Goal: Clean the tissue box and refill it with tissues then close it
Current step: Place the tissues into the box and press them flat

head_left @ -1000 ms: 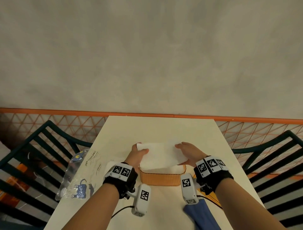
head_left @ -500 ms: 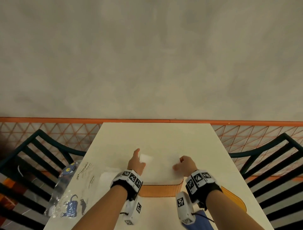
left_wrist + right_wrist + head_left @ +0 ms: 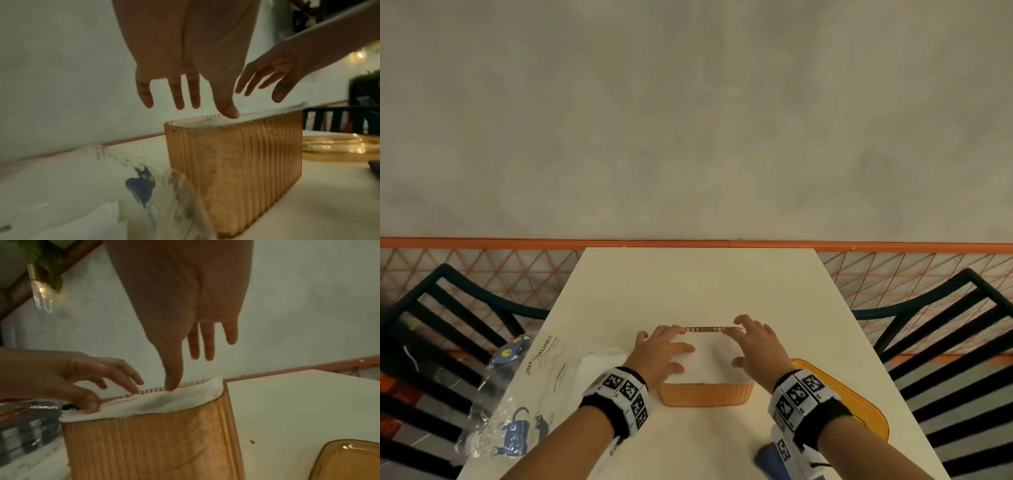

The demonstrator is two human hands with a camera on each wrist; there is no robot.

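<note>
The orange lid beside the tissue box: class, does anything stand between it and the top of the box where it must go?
Yes. Both hands hover over the opening: the left hand and right hand, thumbs touching the tissues that fill the tissue box to its rim. The lid lies flat on the table, right of the box.

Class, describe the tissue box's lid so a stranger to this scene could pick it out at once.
Start at the cream table and find the ribbed orange tissue box near its front edge, stuffed with white tissues. Just right of the box, partly hidden under the right hand's wrist, lies the lid. It is the only flat, shallow, translucent amber tray, unlike the tall box.
</note>
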